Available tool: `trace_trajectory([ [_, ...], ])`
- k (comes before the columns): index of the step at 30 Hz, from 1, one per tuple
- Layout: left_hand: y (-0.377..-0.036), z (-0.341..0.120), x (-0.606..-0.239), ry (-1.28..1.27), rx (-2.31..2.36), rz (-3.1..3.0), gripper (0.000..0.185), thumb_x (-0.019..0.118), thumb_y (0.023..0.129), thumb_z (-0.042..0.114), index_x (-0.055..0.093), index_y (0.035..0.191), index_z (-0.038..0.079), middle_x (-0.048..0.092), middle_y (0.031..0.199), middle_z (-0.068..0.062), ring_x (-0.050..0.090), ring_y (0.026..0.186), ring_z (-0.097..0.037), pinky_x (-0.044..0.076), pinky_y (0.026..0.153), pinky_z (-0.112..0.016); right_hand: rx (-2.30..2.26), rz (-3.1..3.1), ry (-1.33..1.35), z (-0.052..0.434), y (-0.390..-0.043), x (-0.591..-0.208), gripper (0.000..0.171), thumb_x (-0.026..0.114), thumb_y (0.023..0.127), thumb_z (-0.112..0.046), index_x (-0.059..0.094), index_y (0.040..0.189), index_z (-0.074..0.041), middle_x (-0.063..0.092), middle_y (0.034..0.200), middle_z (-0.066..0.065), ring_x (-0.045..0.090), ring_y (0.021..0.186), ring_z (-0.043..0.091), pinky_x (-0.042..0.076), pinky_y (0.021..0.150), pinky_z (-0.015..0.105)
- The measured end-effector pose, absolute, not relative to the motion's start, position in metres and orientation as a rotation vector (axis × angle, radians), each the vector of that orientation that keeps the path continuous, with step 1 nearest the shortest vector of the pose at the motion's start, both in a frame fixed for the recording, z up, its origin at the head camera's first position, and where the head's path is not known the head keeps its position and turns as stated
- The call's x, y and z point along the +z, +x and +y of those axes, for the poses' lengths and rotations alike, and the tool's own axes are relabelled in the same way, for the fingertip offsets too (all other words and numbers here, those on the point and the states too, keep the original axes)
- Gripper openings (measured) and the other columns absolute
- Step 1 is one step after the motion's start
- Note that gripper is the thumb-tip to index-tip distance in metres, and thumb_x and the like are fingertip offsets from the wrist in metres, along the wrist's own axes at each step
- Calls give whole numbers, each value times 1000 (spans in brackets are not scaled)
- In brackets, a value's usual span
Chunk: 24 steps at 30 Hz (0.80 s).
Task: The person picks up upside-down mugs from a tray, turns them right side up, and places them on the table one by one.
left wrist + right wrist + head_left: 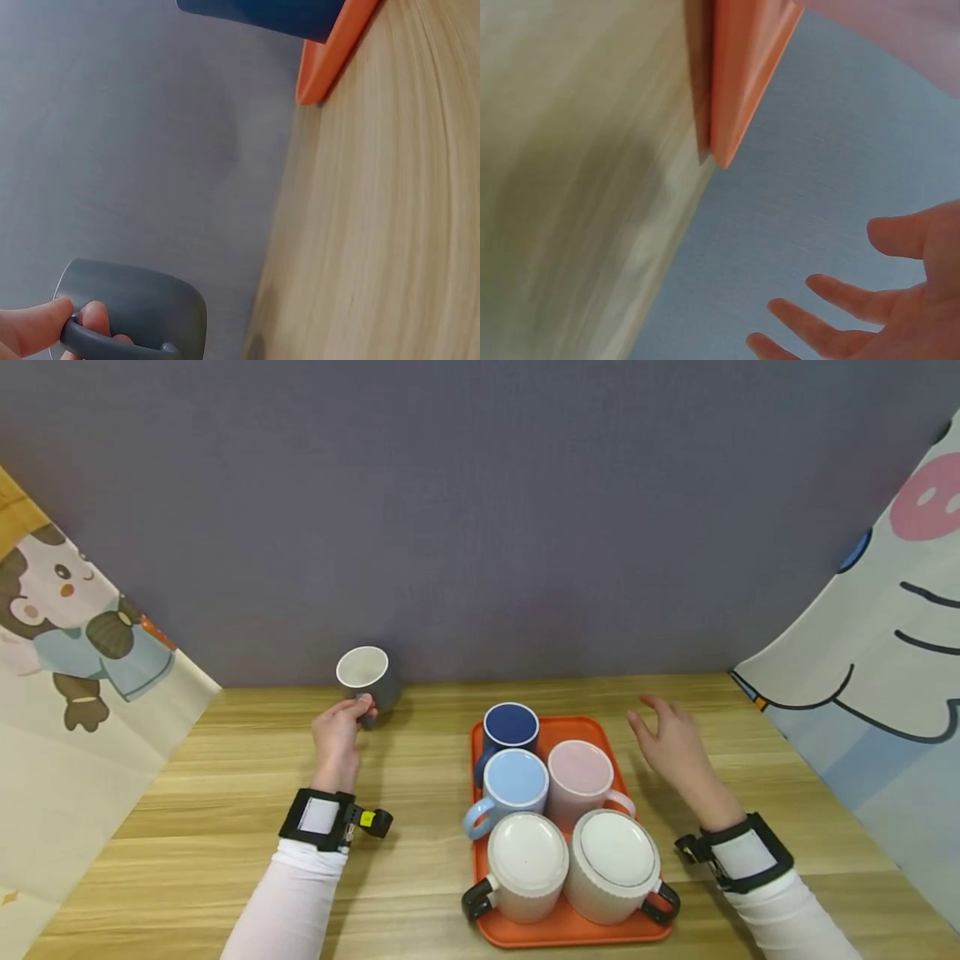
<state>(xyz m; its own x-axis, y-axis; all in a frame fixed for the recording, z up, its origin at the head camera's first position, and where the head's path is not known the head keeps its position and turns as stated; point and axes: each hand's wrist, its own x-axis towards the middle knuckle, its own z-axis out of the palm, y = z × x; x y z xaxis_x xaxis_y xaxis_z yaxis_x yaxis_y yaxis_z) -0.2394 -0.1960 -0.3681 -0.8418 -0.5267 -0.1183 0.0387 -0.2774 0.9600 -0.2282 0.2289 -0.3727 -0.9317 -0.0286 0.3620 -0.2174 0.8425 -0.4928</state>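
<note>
- L edge: cartoon cloth [67,635] hangs at 9 o'clock of the wooden table [247,752]; grey wall behind.
- Left hand [339,735] pinches the handle of the grey mug [367,675]: thumb and fingers curled round it, clearest in the L wrist view, grey mug [135,311]. Mug sits at 12 o'clock of that hand, near the wall, tilted w/ its white inside toward the camera. Can't tell if its base touches the table.
- Mug's handle points back toward the wrist, so L hand is far nearer it than R; mug lies at approx 10 o'clock of the orange tray [558,935], apart from it.
- Tray centre: navy mug [511,727] at 12, light blue mug [514,781] and pink mug [579,772] mid, two white mugs [570,864] at 6, black handles outward.
- Right hand [675,743] at 3 o'clock of the tray, just beside the rim, fingers spread, holds nothing; hovers above the table.
- R edge: elephant cloth [885,652].
</note>
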Motion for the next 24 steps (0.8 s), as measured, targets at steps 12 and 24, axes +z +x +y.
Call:
trace_trajectory([
  [12, -244, -202, -374, 644, -2176, -1648, 18, 68, 85, 4, 63, 68, 9, 65, 58, 8, 63, 56, -8, 49, 67, -22, 712, -2705, 165, 237, -222, -379, 45, 55, 95, -21, 48, 124, 12, 48, 120, 44, 41, 111, 61, 30, 92, 67],
  [24, -249, -209, -382, 683, -2197, -1659, 19, 68, 85, 5, 64, 67, 9, 66, 60, 8, 64, 57, -8, 52, 68, -22, 692, -2736, 120, 248, -220, -384, 45, 53, 96, -21, 47, 125, 13, 48, 119, 44, 40, 112, 58, 27, 93, 66],
])
